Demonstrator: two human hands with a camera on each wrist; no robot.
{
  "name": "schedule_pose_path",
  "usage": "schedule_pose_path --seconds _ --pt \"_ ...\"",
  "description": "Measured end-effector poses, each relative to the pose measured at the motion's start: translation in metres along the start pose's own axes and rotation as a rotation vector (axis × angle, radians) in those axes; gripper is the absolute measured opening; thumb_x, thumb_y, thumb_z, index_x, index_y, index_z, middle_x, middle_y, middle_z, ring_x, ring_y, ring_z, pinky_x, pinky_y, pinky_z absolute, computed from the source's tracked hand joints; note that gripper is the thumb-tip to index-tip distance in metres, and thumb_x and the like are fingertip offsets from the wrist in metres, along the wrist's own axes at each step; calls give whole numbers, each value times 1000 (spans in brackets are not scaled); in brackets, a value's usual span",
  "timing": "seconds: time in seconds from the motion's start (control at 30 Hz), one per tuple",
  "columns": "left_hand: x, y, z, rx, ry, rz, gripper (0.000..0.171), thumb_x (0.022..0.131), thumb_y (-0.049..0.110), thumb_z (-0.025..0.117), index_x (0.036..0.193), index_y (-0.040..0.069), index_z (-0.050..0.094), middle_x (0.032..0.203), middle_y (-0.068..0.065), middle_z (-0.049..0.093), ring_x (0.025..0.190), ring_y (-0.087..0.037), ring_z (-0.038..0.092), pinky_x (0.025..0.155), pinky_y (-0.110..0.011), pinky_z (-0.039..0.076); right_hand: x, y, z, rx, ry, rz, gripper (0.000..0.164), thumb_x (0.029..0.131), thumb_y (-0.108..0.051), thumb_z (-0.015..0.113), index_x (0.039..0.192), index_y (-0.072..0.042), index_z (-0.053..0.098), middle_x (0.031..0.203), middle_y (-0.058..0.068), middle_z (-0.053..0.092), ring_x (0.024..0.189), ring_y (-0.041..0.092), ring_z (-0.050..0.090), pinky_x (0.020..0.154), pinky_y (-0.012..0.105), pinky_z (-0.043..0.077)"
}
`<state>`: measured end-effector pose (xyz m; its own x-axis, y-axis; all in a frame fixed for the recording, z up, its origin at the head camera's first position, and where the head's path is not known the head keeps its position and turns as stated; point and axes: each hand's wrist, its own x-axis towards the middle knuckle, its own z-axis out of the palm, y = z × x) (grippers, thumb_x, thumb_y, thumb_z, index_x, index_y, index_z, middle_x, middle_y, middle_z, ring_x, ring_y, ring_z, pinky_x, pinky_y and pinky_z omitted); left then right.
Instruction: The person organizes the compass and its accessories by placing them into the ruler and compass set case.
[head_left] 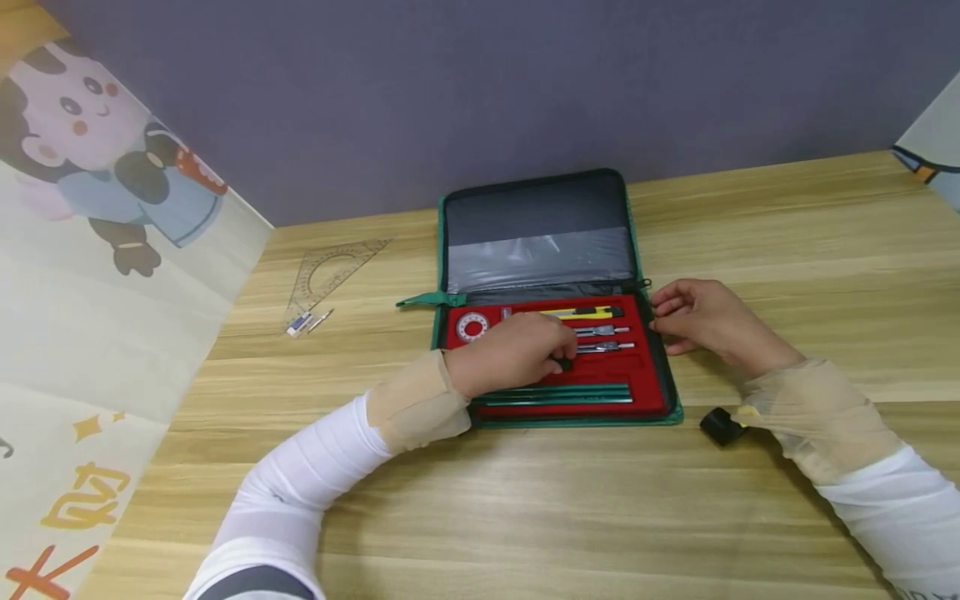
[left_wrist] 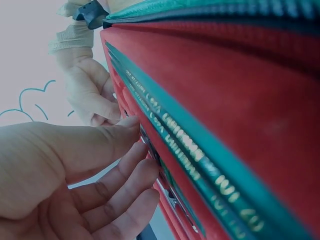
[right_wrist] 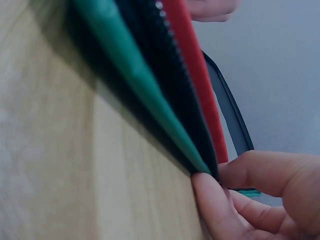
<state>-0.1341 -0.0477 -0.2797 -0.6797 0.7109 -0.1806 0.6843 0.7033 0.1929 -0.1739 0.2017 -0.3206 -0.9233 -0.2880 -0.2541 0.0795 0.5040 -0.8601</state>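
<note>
An unzipped drawing-instrument case (head_left: 537, 200) with a green shell lies open, its red molded tray (head_left: 651, 392) facing up. My left hand (head_left: 513, 354) reaches over the tray, thumb and fingertips at a small dark piece (head_left: 562, 364), whose kind is mostly hidden by the fingers. Two metal compasses (head_left: 603, 347) lie beside these fingertips, with a yellow cutter knife (head_left: 592, 313) above them. Dark green pencils (left_wrist: 185, 145) run along the tray's near side. At the case's right edge, my right hand (head_left: 697, 321) pinches the green and black zip border (right_wrist: 165, 120) between thumb and fingers.
A white round disc (head_left: 472, 327) sits in the tray's left end. Left of the case are a clear protractor triangle (head_left: 330, 271), an eraser (head_left: 298, 324) and a small slim metal piece (head_left: 320, 320). A purple panel (head_left: 480, 100) stands behind the wooden table (head_left: 600, 508).
</note>
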Motion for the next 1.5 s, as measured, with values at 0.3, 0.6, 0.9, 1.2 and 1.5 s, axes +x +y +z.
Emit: schedule_pose_path --seconds 0.3,0.6,0.9,1.2,1.5 --pt "-4 -3 1 -17 11 -4 20 88 20 68 106 12 66 102 2 65 88 -10 56 80 -22 48 -2 0 1 13 -10 -16 44 90 -5 57 128 10 40 111 19 46 75 8 58 65 30 57" --pt "-21 -16 -2 -31 61 -47 23 87 19 68 109 13 66 104 2 66 89 -10 57 82 -23 48 -1 1 1 5 -9 -13 45 90 -6 57 128 10 40 111 19 46 76 8 57 66 30 57" --pt "-50 -41 -6 -28 188 -87 17 87 10 67 103 7 66 97 -2 67 85 -14 61 77 -28 50 -3 1 -1 -11 -2 -21 45 90 -6 59 128 10 40 111 19 47 75 7 58 65 30 57" --pt "-92 -76 -15 -53 266 -227 16 83 4 68 99 3 67 89 -5 67 78 -17 61 71 -32 51 -5 0 -1 -12 -10 -16 46 91 -7 58 129 10 39 111 19 47 75 6 58 65 30 57" --pt "-137 -125 -17 -71 335 -403 16 83 1 64 99 -1 65 89 -11 67 79 -24 63 71 -39 51 -6 -1 -1 -8 -10 -33 45 90 -6 58 128 11 39 108 18 48 74 6 58 64 30 57"
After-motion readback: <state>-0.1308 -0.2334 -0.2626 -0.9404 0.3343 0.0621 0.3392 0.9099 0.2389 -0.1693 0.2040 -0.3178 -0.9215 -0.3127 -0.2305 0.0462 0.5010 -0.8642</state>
